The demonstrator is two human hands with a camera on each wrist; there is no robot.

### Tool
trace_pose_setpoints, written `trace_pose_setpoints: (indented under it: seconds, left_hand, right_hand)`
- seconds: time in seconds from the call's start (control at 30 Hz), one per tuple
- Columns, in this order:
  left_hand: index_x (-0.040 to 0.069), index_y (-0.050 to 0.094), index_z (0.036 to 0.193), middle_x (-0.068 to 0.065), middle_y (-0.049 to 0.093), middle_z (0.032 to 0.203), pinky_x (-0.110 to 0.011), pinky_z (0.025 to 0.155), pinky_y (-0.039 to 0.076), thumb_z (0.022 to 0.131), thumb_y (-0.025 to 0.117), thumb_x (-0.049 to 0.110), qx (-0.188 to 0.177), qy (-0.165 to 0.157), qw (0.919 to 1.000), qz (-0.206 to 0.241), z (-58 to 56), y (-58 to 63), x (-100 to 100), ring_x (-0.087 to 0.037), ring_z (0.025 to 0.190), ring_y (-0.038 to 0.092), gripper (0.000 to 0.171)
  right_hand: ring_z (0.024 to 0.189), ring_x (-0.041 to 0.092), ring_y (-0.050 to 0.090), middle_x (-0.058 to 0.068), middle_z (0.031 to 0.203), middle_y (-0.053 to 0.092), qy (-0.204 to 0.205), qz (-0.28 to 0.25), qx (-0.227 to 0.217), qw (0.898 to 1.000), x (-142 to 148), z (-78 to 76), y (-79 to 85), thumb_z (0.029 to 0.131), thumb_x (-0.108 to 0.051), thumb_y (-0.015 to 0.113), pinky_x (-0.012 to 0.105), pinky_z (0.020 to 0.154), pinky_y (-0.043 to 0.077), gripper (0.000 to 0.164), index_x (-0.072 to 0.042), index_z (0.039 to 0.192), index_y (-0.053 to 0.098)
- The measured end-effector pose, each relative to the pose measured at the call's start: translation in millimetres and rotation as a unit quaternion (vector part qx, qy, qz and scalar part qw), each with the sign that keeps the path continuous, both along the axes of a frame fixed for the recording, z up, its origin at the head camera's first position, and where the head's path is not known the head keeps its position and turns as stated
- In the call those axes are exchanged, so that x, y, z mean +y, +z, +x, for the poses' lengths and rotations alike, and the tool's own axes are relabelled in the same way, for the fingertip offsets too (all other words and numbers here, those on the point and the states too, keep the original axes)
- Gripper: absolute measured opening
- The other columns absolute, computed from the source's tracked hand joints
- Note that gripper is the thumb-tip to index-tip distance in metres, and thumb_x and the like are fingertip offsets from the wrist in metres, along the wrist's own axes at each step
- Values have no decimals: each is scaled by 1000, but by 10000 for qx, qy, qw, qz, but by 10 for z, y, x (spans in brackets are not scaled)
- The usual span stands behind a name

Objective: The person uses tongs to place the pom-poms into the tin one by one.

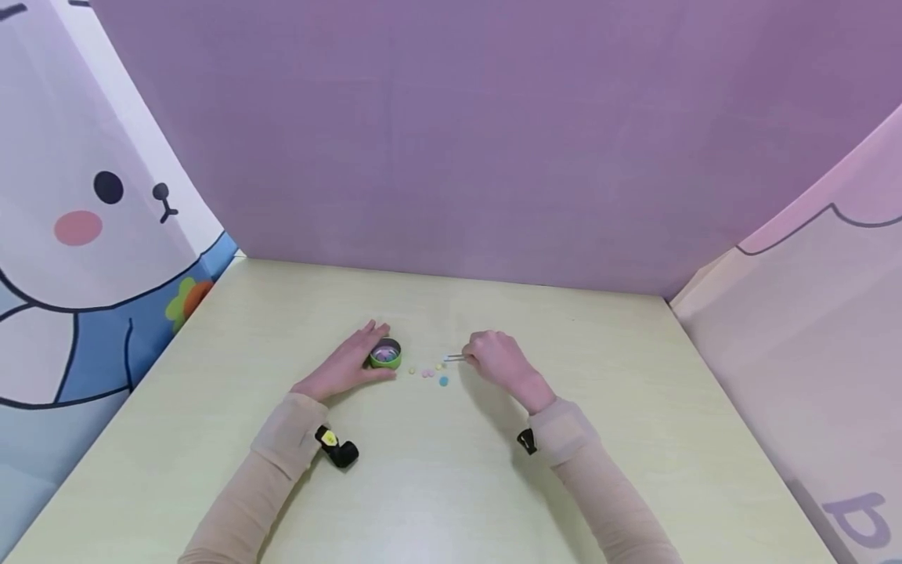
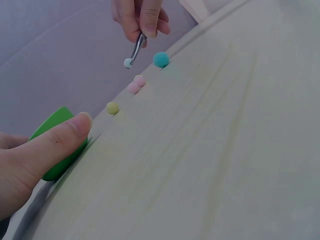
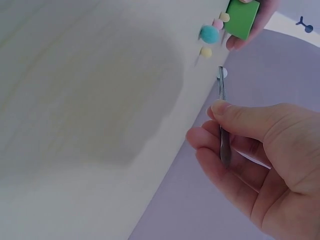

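A small round green container (image 1: 385,365) stands upright on the table, its inside purplish. My left hand (image 1: 348,362) holds it from the left, thumb along the near side and fingers round the far side. With thumb and fingertips my right hand (image 1: 499,360) pinches metal tweezers (image 3: 223,95). Between the tweezer tips is a pale pom-pom (image 2: 128,63), raised over the table in the left wrist view. Small pom-poms lie between the hands: a larger turquoise one (image 2: 161,59), two pink ones (image 2: 133,88) side by side, a yellow one (image 2: 112,108) near the container, and another yellow one (image 3: 206,52).
The pale wooden table (image 1: 423,486) ends at a purple backdrop (image 1: 458,157) behind. Printed panels stand on both sides, the left one (image 1: 77,157) with a cartoon animal. A black wrist device (image 1: 341,452) sticks out beside the left sleeve.
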State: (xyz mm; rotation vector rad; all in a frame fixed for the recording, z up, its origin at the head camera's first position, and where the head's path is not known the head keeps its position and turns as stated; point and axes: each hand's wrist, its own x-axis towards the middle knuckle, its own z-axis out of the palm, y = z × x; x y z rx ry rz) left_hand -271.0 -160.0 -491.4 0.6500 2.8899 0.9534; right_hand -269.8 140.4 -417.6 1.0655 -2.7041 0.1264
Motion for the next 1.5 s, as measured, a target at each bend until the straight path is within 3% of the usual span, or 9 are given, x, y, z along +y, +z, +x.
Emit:
trace_pose_setpoints:
  seconds: [0.3,0.7,1.2,1.5]
  left_hand:
    - [6,26,156,-25,17,164,-63,121,23,83,75,52,42,-15,10000,-37,-3,4,8,-46,150,21,100]
    - [7,25,157,-25,15,164,-63,122,22,83,75,51,-13,39,10000,-67,17,18,10,-46,150,20,100]
    - [7,24,157,-24,14,165,-64,121,21,83,75,50,-96,70,9999,-8,31,36,37,-46,151,20,100]
    - [8,23,158,-23,14,165,-63,122,21,83,74,52,-90,53,9999,24,17,13,30,-45,151,19,100]
  right_hand:
    - [56,9,51,3,72,70,41,-10,-79,10000,-106,-21,43,88,-6,70,17,49,45,11,-10,81,77]
    - [56,7,45,1,69,67,194,-114,-81,9997,-305,-74,82,90,-6,69,16,49,42,14,-10,78,75]
    - [60,11,57,3,74,71,160,32,-200,9997,-478,-93,153,90,-10,70,21,54,51,10,-10,84,78]
    - [58,9,52,1,72,69,250,35,-249,9994,-567,-120,139,91,-10,69,20,52,47,13,-12,81,77]
